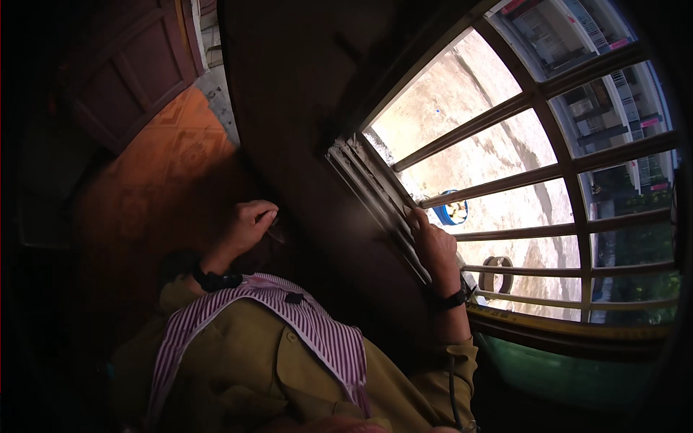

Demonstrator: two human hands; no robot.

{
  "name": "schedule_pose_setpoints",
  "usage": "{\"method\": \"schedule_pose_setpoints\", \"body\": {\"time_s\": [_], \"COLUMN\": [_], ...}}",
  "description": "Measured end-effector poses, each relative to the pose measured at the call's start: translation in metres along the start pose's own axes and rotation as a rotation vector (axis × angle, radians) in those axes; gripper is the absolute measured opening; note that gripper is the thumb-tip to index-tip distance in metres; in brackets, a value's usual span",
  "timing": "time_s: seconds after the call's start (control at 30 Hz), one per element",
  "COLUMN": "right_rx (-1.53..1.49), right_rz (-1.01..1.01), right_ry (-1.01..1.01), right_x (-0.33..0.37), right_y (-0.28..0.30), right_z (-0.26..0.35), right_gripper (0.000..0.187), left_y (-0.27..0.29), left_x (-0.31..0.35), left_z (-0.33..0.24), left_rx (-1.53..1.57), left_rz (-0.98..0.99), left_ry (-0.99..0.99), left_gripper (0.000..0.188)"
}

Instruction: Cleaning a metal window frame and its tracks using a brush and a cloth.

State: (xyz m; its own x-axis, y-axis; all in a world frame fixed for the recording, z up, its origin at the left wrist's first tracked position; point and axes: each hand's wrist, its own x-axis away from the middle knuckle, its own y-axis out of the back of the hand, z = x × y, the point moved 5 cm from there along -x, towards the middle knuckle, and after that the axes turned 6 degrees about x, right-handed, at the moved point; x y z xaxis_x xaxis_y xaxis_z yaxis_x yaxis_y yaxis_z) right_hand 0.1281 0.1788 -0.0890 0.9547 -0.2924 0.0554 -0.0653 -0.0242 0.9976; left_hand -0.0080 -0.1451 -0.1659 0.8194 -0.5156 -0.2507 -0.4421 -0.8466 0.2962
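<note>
My right hand (434,249) is at the window sill track (375,193), its fingers curled and their tips down on the grooved ledge by the bars. Whatever those fingers hold, if anything, is hidden beneath them. Away from the window, in front of my body, my left hand (253,220) is closed, thumb against curled fingers. A small dim shape by its fingertips is too dark to name. Each wrist carries a dark band. The sliding track looks grey and dusty along its grooves.
Metal window bars (498,180) stand close to my right hand. Outside are a blue bucket (452,209) with pale contents and a round brown object (497,274). A dark red door (133,65) and orange tiled floor (177,144) lie to the left. Green material (563,372) sits below the window.
</note>
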Motion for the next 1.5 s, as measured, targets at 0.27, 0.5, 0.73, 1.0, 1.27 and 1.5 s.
{"method": "schedule_pose_setpoints", "body": {"time_s": [0.27, 0.5, 0.73, 1.0, 1.27, 1.5], "right_rx": [-0.050, -0.075, -0.066, -0.029, 0.167, 0.199], "right_rz": [-0.035, -0.006, 0.025, 0.100, -0.057, 0.120], "right_ry": [0.172, 0.145, 0.117, 0.048, -0.008, 0.017], "right_x": [0.000, 0.004, -0.016, 0.022, 0.006, -0.018], "right_y": [-0.015, -0.005, -0.016, -0.022, -0.021, -0.034], "right_z": [0.005, 0.016, 0.016, 0.002, 0.019, 0.033], "right_gripper": [0.011, 0.011, 0.018, 0.023, 0.021, 0.052], "left_y": [0.020, 0.020, 0.016, 0.000, 0.013, 0.042], "left_x": [0.012, 0.016, 0.012, -0.002, 0.007, 0.026], "left_z": [0.010, 0.011, 0.011, -0.013, -0.010, 0.008], "left_rx": [-0.073, -0.049, -0.026, -0.009, 0.023, -0.106], "left_rz": [-0.058, -0.071, -0.012, 0.086, 0.067, -0.034], "left_ry": [0.059, 0.093, 0.037, -0.028, 0.016, 0.010], "left_gripper": [0.009, 0.010, 0.010, 0.011, 0.011, 0.010]}}
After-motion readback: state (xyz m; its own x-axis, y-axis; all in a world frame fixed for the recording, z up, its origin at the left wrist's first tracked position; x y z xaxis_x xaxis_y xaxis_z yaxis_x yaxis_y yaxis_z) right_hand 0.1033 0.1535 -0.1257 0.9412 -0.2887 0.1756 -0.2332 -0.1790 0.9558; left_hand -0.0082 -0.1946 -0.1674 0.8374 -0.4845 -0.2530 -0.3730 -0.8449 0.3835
